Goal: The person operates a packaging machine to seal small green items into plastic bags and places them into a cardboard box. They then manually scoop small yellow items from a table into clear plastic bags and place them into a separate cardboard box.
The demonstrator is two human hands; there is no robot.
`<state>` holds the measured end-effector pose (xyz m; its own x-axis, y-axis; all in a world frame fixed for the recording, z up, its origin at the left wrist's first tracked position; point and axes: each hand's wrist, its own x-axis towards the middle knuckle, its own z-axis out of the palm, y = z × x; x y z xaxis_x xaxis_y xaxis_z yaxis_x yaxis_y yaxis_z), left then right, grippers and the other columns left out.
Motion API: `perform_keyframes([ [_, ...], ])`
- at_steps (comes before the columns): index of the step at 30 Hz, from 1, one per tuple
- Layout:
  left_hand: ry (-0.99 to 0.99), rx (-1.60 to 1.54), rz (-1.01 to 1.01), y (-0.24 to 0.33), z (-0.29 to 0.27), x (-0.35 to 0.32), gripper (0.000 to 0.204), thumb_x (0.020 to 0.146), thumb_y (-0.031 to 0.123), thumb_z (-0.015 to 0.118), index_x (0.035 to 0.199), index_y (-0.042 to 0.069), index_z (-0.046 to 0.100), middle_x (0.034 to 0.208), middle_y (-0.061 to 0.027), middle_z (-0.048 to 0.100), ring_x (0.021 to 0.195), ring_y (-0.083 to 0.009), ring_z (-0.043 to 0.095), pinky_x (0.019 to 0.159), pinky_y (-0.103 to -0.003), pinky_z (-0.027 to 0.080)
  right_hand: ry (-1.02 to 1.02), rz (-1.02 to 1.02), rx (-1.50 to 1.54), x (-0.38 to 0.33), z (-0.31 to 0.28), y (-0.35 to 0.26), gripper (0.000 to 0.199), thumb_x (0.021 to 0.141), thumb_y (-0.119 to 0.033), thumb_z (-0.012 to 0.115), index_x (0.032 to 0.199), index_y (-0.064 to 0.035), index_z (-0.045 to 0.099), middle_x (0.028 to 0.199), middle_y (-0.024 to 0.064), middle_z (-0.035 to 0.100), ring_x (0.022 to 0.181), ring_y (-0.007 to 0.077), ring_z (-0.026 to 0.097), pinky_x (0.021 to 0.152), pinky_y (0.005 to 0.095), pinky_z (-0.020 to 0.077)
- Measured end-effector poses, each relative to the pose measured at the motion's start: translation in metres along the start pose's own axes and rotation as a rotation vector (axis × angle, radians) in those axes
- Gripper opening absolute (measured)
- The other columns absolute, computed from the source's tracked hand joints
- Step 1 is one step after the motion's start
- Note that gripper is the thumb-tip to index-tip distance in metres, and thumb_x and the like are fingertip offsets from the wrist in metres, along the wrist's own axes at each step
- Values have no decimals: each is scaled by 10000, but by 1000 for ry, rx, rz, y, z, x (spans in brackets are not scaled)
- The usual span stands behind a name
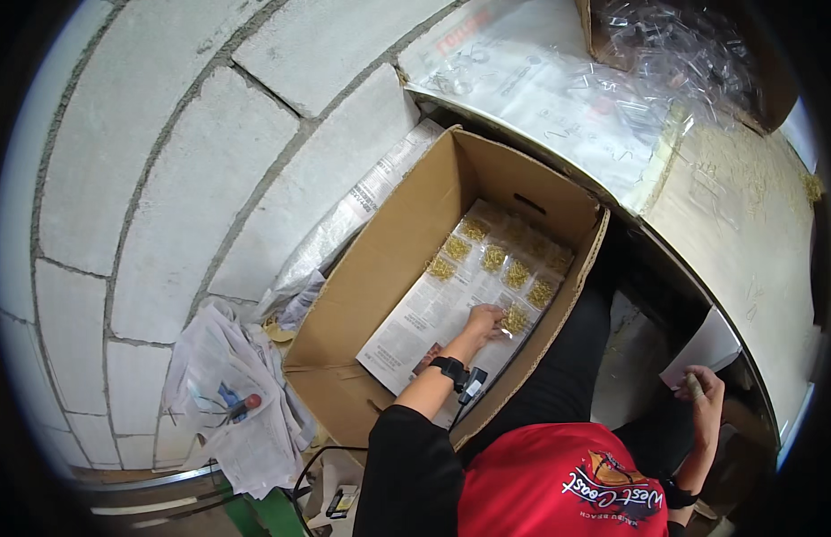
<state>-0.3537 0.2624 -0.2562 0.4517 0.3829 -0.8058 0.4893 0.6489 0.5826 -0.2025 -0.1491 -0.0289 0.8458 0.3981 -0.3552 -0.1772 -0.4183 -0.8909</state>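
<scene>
My left hand (488, 325) reaches down into a deep cardboard box (348, 295). Its fingers are closed on the edge of a small clear bag (516, 317) of gold-coloured bits. More such bags, among them one bag (441, 268) at the left end, lie in rows toward the far side of the box. Under them is a printed newspaper sheet (406, 331). Off to the right, my right hand (702, 394) is raised with curled fingers against the lower edge of a white sheet (709, 345). Whether the fingers grip that sheet or something small is hidden.
A covered table (720, 188) curves along the right, carrying a heap of clear plastic pieces (675, 63). A pale block wall (183, 161) rises at left. Crumpled papers (245, 447) and a red-handled tool (247, 404) lie left of the box. A black cable (301, 479) runs nearby.
</scene>
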Motion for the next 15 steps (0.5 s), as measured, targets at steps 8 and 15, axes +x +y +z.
perform_keyframes([
  [8,192,645,246,-65,-7,80,288,798,235,627,911,-28,652,689,-154,641,623,-237,571,596,-433,435,-139,-109,-387,-9,7,-31,215,832,-93,569,1006,25,617,942,154,650,856,229,632,762,322,488],
  [15,198,359,680,79,12,-31,172,783,-24,537,928,-43,627,796,-88,612,650,-132,572,543,-236,456,521,-445,-377,29,-129,-56,258,866,-140,558,1084,-7,595,942,133,652,910,200,613,804,320,467],
])
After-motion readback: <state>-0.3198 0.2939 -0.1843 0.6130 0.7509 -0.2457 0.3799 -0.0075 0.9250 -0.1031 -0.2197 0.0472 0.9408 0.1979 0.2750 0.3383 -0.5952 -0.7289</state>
